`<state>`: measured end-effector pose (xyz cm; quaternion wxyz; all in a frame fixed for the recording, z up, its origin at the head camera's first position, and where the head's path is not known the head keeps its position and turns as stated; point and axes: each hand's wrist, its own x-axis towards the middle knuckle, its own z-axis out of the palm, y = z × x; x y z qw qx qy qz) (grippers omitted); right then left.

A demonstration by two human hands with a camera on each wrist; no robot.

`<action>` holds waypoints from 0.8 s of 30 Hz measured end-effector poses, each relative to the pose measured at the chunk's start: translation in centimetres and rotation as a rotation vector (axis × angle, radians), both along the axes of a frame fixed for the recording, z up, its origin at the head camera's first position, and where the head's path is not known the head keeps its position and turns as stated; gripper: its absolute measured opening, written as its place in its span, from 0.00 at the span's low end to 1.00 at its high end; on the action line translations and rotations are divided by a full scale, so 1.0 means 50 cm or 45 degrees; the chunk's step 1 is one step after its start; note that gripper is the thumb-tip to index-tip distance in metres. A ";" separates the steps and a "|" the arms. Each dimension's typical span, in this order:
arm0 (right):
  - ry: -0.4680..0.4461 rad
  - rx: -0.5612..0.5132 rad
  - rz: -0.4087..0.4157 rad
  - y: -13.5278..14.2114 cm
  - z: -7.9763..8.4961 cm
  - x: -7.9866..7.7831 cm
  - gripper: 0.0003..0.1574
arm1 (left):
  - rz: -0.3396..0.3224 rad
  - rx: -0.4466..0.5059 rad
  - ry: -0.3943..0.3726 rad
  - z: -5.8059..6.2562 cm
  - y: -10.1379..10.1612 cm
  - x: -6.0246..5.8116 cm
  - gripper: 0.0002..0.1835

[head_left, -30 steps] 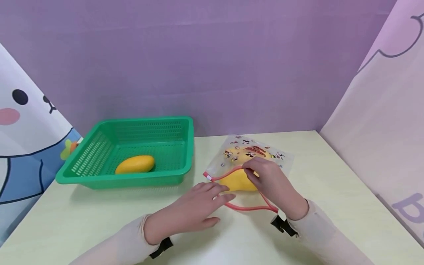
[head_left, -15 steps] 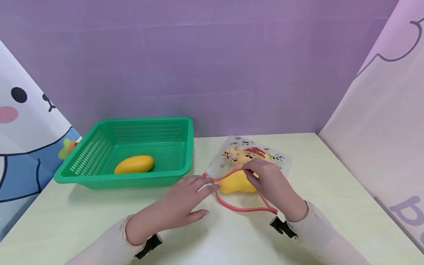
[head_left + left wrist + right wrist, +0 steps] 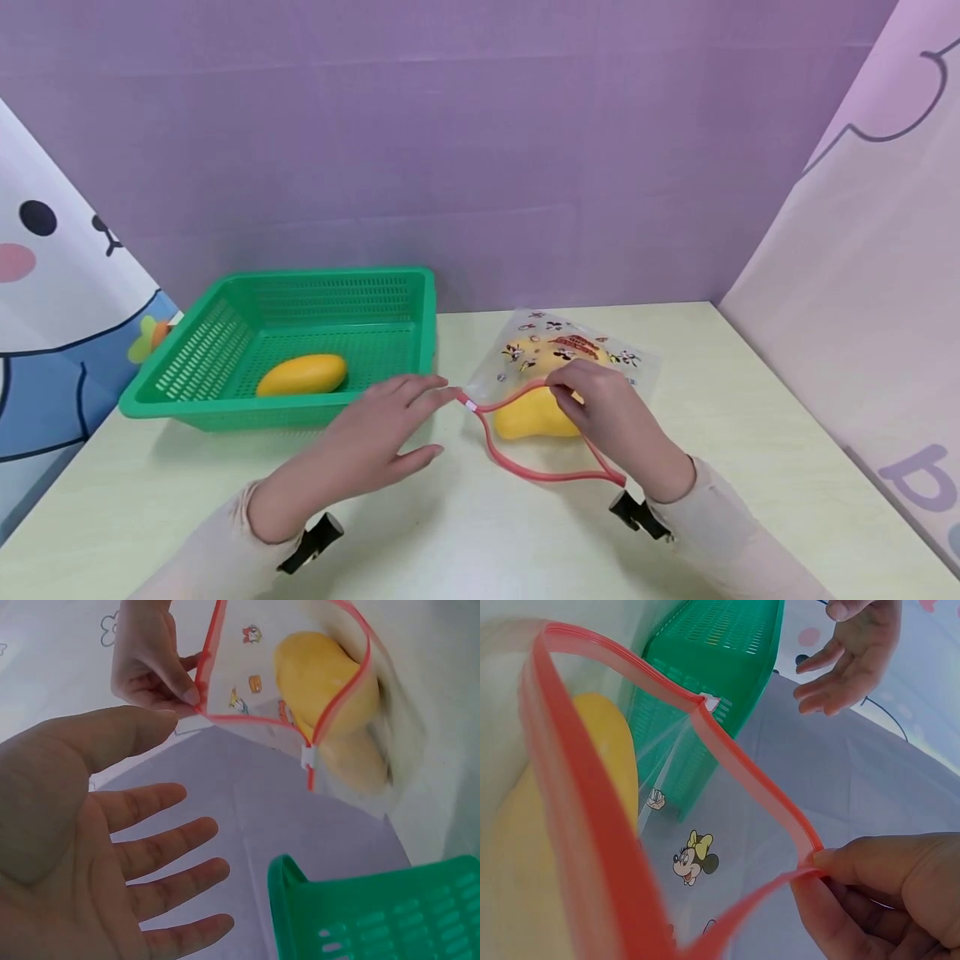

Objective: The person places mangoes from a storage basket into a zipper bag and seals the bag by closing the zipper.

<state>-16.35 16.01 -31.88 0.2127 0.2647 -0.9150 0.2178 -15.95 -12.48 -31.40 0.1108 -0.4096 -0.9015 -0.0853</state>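
A clear zip bag (image 3: 491, 367) with cartoon prints and a red zip edge lies on the table, its mouth spread wide. Inside rest a yellow mango (image 3: 531, 415) near the mouth and another yellow shape deeper in. My right hand (image 3: 618, 421) pinches the upper rim of the mouth between thumb and fingers, plain in the right wrist view at the red strip (image 3: 757, 787). To the left, my left hand (image 3: 360, 442) hovers with fingers spread and straight, palm bare in the left wrist view. Its fingertips appear close to the white zip slider (image 3: 308, 756), with a gap between.
A green plastic basket (image 3: 240, 408) stands at the left, behind my left hand, with one mango (image 3: 302, 375) in it. A purple backdrop (image 3: 480, 167) rises at the table's far edge. Printed cloth panels flank both sides.
My left hand has moved left, away from the bag's mouth and toward the basket's front corner. The right hand keeps its pinch on the rim, nearly still.
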 end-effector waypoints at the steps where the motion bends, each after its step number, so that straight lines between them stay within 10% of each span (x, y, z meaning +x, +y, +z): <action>1: 0.005 0.002 0.002 0.000 0.000 0.000 0.10 | 0.007 0.001 0.002 -0.001 -0.004 -0.002 0.33; 11: 0.009 0.003 0.007 -0.001 0.000 0.001 0.10 | 0.049 0.033 0.100 -0.001 -0.050 -0.035 0.30; 24: -0.025 0.014 0.011 0.000 0.004 0.001 0.10 | 0.188 -0.016 -0.003 0.019 -0.092 -0.071 0.32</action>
